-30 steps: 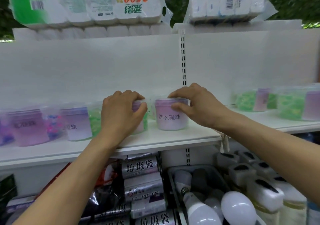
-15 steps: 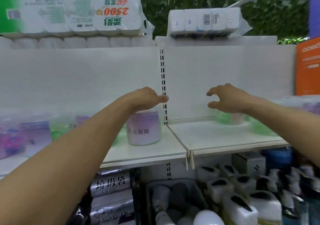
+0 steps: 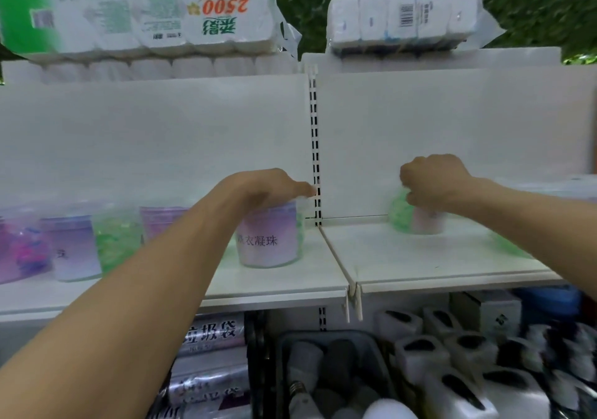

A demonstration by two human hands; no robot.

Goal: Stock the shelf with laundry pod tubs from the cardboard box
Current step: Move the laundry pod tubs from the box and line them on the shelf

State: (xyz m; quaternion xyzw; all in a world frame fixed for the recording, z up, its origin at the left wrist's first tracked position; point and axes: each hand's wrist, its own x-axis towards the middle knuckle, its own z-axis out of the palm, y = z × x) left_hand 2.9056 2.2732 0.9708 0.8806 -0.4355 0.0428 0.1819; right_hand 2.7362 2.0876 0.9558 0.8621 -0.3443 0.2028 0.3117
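Step in hand: arranging tubs on shelf [image 3: 436,267]. My left hand [image 3: 268,189] rests flat, fingers straight, on lid of purple tub [image 3: 266,241] at left bay's right end. My right hand [image 3: 433,183] curls over green tub [image 3: 410,215] at back of right bay. Cardboard box not in view. Next move, I judge: pull green tub forward, align with row.

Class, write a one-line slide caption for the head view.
Left hand rests atop a purple tub; right hand grips a green tub.
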